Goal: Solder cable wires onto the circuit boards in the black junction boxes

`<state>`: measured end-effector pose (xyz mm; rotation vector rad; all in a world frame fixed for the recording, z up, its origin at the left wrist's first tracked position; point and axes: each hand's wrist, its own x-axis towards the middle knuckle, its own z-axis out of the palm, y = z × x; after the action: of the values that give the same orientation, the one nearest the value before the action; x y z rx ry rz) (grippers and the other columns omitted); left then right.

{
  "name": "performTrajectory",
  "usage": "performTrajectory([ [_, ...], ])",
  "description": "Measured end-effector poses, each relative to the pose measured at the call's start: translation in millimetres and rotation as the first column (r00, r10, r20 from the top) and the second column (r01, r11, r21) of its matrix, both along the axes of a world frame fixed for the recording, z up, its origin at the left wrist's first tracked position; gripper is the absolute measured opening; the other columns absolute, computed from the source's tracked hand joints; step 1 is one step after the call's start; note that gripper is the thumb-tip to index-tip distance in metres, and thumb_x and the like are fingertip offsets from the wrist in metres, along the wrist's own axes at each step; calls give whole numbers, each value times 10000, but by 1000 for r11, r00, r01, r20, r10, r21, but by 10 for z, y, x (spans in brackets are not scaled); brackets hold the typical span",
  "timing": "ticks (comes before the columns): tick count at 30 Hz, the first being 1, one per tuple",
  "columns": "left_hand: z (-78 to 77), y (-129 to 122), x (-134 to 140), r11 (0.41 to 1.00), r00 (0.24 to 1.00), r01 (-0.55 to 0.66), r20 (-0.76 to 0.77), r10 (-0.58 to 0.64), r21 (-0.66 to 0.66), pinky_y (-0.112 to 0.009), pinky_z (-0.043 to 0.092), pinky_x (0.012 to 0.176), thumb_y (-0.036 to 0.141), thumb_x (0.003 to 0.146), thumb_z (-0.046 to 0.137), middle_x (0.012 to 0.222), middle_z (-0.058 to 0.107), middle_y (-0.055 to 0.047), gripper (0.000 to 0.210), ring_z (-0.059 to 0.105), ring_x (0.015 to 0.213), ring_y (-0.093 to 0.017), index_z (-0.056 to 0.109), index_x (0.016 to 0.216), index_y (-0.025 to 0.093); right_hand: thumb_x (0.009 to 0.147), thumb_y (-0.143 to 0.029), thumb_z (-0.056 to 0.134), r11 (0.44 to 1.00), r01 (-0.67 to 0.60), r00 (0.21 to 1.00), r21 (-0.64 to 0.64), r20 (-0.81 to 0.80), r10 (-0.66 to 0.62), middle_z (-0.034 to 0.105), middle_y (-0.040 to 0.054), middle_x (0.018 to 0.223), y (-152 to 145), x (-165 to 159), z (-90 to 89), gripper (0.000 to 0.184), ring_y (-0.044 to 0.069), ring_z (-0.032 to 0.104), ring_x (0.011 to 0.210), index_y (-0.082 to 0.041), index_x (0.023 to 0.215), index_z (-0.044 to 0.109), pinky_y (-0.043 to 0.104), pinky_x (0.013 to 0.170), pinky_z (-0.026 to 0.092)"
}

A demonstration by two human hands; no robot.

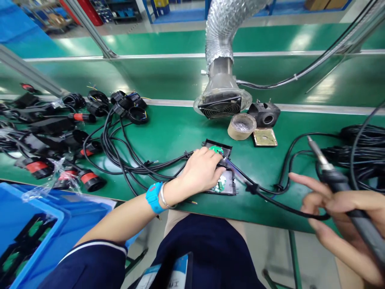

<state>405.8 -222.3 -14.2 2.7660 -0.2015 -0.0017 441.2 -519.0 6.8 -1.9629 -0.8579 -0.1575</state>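
Observation:
My left hand lies over two open halves of a black plastic case, its fingers closed near a green circuit board. Whatever sits under those fingertips is hidden. A black cable runs from beside the fingers toward the right. In my right hand is a soldering iron, its metal tip pointing up and left, above the bench. A loop of that cable passes by the right fingers; I cannot tell whether they grip it.
A fume extractor hangs behind the case. Near it stand a solder pot, a sponge tray and an iron holder. Coiled cables lie right; cabled black housings crowd the left, above a blue bin.

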Motion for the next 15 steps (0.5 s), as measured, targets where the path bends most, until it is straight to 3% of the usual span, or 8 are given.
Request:
performTrajectory([
  [2,76,-25,-51,943,994,-1,-103,-35,-332,-426,427,948,259,867,497,1033,674,-110,284,581,1003,-248,657,1074,146,704,-107,670,990,-126,990,67,-62,130,619,16,775,67,-41,-55,362,289,683,906,-275,978,504,533,979,518],
  [3,111,-49,-89,836,984,-36,-166,-67,-548,-407,441,949,243,850,511,1082,674,-106,315,596,1025,-235,636,1125,156,708,-76,664,987,-148,985,69,-77,153,623,22,807,119,-75,-102,386,293,669,971,-264,999,495,537,996,501],
  [5,162,-122,-181,451,962,-164,-244,-126,-877,-373,484,909,281,849,536,1145,662,-122,392,627,1032,-222,572,1217,150,754,-77,635,989,-143,986,18,-84,145,629,37,869,229,-169,-210,351,294,610,1115,-244,1017,473,498,977,512],
  [7,185,-217,-280,79,960,-254,-261,-99,-964,-347,512,853,367,877,545,1037,690,-124,374,668,931,-206,576,1164,130,796,-99,609,989,-145,986,-31,-86,142,638,50,909,317,-277,-311,302,289,553,1198,-232,1022,459,423,931,540],
  [8,187,-268,-325,-33,962,-268,-265,-63,-963,-333,516,828,405,886,549,932,699,-103,354,679,865,-192,594,1101,128,803,-108,610,990,-134,989,-45,-70,131,643,53,912,347,-326,-353,291,284,546,1205,-225,1022,460,382,907,549],
  [9,183,-318,-364,-102,962,-273,-271,-30,-957,-313,518,794,427,891,553,821,687,-71,334,680,796,-175,603,1039,132,806,-119,615,991,-120,992,-56,-45,117,649,54,907,368,-365,-388,286,278,548,1202,-219,1024,462,344,883,555],
  [12,140,-445,-412,-220,954,-285,-298,29,-933,-242,493,608,437,914,527,609,550,32,283,609,565,-106,570,952,160,816,-147,621,993,-89,995,-74,34,91,662,53,886,411,-408,-436,268,260,563,1183,-208,1025,465,270,819,556],
  [15,49,-523,-352,-261,921,-360,-386,53,-895,-174,339,397,476,902,518,560,379,91,296,405,373,-44,502,889,181,829,-174,617,988,-120,992,-101,38,124,672,69,965,497,-361,-377,251,240,581,1165,-207,1019,456,258,809,556],
])
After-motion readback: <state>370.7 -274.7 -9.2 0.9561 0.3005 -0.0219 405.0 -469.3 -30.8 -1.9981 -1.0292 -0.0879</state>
